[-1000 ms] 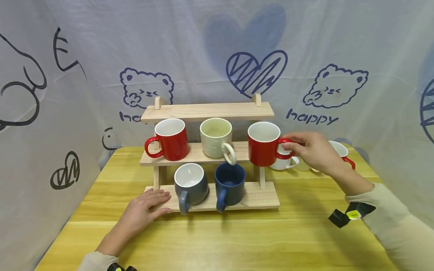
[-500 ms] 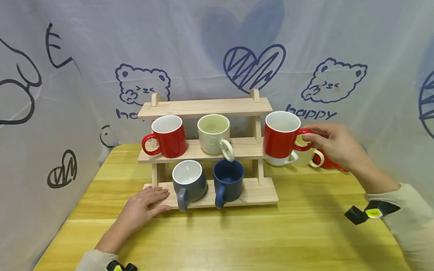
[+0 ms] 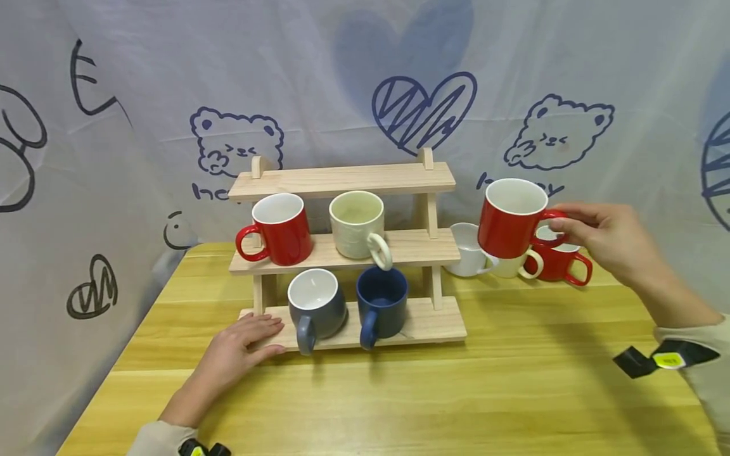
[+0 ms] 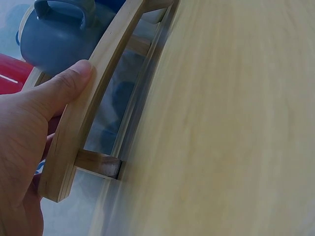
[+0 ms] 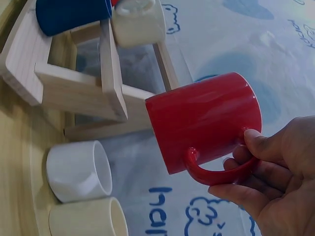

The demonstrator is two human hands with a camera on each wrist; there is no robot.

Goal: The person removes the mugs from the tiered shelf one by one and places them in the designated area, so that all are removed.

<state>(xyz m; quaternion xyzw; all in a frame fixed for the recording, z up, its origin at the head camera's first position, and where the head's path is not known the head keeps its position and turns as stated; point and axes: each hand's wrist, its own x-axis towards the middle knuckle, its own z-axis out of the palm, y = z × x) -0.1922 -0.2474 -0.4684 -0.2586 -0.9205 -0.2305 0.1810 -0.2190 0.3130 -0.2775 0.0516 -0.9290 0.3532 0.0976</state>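
My right hand point(image 3: 613, 244) grips the handle of a red mug point(image 3: 507, 218), held up to the right of a three-tier wooden rack point(image 3: 342, 180). The right wrist view shows this mug point(image 5: 206, 120) tilted in that camera, thumb and fingers around its handle. My left hand point(image 3: 236, 351) holds the left end of the rack's bottom board point(image 4: 93, 83), thumb at the front edge, fingers over the board. On the middle tier stand another red mug point(image 3: 282, 231) and a pale green mug point(image 3: 356, 225). A grey mug point(image 3: 316, 304) and a dark blue mug point(image 3: 382, 304) stand on the bottom tier.
To the right behind the raised mug, a white mug point(image 3: 467, 253), a cream mug point(image 3: 507, 266) and a red mug point(image 3: 553, 263) stand in a row on the wooden table point(image 3: 371, 405). A patterned cloth point(image 3: 319, 76) hangs close behind the rack.
My right hand has carried the red mug rightward and up, away from the right end of the middle tier. The left hand has kept its place on the bottom board.
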